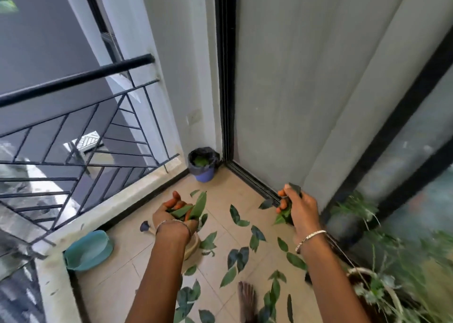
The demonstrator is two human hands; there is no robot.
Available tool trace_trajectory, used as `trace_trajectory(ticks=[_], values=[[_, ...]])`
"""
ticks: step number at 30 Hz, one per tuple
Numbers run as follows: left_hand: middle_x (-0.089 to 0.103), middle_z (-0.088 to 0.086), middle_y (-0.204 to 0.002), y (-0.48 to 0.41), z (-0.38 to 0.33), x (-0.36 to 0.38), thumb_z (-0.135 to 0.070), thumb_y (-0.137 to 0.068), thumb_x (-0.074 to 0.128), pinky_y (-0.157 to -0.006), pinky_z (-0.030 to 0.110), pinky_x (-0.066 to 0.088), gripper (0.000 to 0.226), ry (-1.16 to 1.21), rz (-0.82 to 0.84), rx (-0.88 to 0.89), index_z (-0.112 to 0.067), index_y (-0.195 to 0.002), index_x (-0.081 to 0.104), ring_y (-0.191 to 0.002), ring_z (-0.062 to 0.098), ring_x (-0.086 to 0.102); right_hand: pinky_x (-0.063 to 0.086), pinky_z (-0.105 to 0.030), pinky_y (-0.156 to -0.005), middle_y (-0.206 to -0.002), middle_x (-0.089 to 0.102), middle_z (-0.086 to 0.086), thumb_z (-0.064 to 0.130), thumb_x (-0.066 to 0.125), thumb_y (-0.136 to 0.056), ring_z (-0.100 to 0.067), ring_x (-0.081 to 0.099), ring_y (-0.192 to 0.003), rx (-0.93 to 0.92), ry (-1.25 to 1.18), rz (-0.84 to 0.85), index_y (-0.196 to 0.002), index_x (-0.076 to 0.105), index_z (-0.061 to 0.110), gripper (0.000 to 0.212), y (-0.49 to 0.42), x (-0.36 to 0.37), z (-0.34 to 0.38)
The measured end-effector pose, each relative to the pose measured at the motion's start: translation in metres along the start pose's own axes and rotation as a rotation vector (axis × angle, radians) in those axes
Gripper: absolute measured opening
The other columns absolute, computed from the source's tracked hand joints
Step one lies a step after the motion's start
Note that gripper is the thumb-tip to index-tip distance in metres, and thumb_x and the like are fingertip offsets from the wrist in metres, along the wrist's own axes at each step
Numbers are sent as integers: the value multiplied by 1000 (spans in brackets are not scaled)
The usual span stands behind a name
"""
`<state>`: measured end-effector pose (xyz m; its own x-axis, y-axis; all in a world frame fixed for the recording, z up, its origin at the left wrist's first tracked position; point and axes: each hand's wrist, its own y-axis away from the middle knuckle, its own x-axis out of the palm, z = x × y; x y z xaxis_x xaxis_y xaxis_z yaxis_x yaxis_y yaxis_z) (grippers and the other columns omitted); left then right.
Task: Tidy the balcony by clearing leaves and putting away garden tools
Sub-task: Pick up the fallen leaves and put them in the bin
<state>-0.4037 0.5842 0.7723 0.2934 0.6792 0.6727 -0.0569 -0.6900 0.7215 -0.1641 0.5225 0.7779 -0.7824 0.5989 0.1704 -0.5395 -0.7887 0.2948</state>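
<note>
Gripping leaves (194,208), hands (171,218) (297,206) between curb (137,196), track (250,179)

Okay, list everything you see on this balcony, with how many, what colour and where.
bin: one, blue with a black liner, far corner, green leaves inside.
loose leaves: many, green, scattered over the tiled floor.
teal container: one, beside the low wall on the left.
beige pot: one, partly hidden under the left forearm.
brush: one, brown bristles, bottom edge.
potted plants: at least one, green, right side, blurred.
railing: one, black, left side.
left hand: palm up, fingers holding the left leaf bunch, green.
right hand: fingers pinching the right leaf bunch, green.
</note>
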Motion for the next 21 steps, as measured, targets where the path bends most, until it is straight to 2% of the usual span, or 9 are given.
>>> trace_trajectory(ticks=[2, 4, 5, 8, 13, 16, 17, 19, 21], values=[[29, -7, -43, -30, -3, 23, -11, -90, 42, -66, 31, 52, 29, 47, -17, 16, -11, -74, 66, -31, 10, 27, 47, -22, -43, -50, 48, -4, 18, 56, -98, -11, 47, -40, 24, -3, 22, -75, 62, 3, 28, -41, 21, 3], [29, -6, -43, -59, -2, 52, -10, -91, 42, -75, 39, 55, 30, 80, -35, 39, -10, -73, 66, -32, 11, 27, 47, -25, -45, -51, 48, -4, 18, 56, -97, -14, 47, -42, 40, 0, 40, -74, 62, 4, 28, -88, 41, 9], [29, -6, -43, -70, 0, 65, -9, -92, 42, -74, 39, 56, 30, 79, -44, 45, -10, -74, 65, -31, 11, 27, 47, -27, -48, -51, 47, -4, 18, 57, -97, -16, 47, -44, 46, 6, 46, -73, 62, 4, 28, -108, 49, 13], [28, -5, -41, -108, 4, 114, -9, -93, 41, -55, 42, 56, 28, 76, -61, 72, -10, -76, 63, -30, 12, 25, 46, -28, -51, -52, 48, -4, 20, 57, -97, -17, 47, -45, 65, 16, 80, -73, 62, 6, 29, -177, 75, 36], [30, -6, -44, -167, 7, 181, -10, -92, 43, -51, 36, 56, 26, 123, -117, 82, -12, -79, 66, -39, 9, 25, 45, -25, -47, -49, 49, 1, 21, 56, -98, -13, 48, -43, 56, 39, 64, -73, 62, 9, 28, -279, 114, 65], [30, -6, -44, -196, 1, 205, -10, -92, 43, -50, 29, 50, 25, 131, -145, 100, -12, -79, 65, -37, 9, 26, 42, -20, -41, -48, 50, 2, 22, 56, -97, -13, 49, -42, 79, 57, 74, -74, 63, 10, 27, -326, 143, 66], [30, -6, -44, -209, -2, 211, -9, -92, 43, -51, 32, 52, 25, 141, -151, 107, -12, -80, 65, -37, 10, 26, 42, -20, -41, -48, 50, 1, 22, 56, -97, -14, 49, -43, 94, 68, 89, -74, 63, 10, 27, -341, 154, 64], [30, -4, -43, -238, -9, 223, -8, -92, 42, -69, 51, 55, 26, 184, -161, 129, -11, -80, 65, -35, 13, 25, 44, -22, -45, -50, 49, -1, 22, 57, -97, -16, 49, -44, 127, 81, 119, -72, 62, 10, 28, -372, 177, 55], [29, -4, -42, -266, -17, 235, -7, -92, 41, -80, 60, 51, 27, 206, -177, 141, -10, -77, 64, -32, 15, 24, 47, -29, -54, -50, 48, -2, 21, 57, -97, -18, 48, -47, 162, 95, 138, -71, 62, 9, 29, -400, 201, 43]])
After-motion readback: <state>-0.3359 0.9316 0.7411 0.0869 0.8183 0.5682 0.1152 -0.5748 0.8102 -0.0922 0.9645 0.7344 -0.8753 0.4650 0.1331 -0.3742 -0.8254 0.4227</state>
